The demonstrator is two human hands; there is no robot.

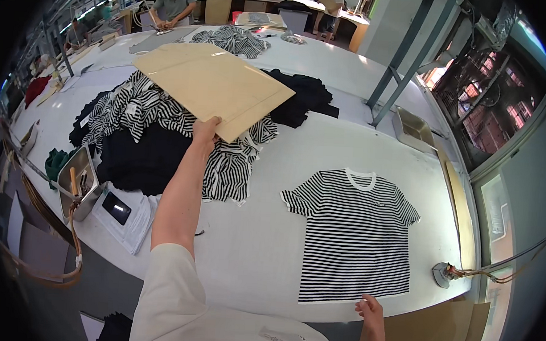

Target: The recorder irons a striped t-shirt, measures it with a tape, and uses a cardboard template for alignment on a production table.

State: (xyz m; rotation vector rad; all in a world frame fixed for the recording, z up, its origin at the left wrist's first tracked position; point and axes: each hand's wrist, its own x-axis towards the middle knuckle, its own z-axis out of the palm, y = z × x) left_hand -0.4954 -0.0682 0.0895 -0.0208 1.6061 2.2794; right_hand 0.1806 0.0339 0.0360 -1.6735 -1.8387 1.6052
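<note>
My left hand (207,132) is stretched far forward and closed on the near corner of a big tan cardboard sheet (218,87). The sheet is tilted over a heap of striped cloth (146,111) and dark garments, hiding part of them. On the right, a black-and-white striped T-shirt (357,236) with a white collar lies flat on the white table, neck away from me. Just at its bottom hem is my right hand (369,308), fingers loosely bent and apart, holding nothing.
A metal bin (78,182) with tools and a phone (116,208) on white paper sit at the left. An iron (443,275) with hoses stands by the right edge, near a metal tray (414,128) and a grey post (408,60). A co-worker (173,5) stands across the table.
</note>
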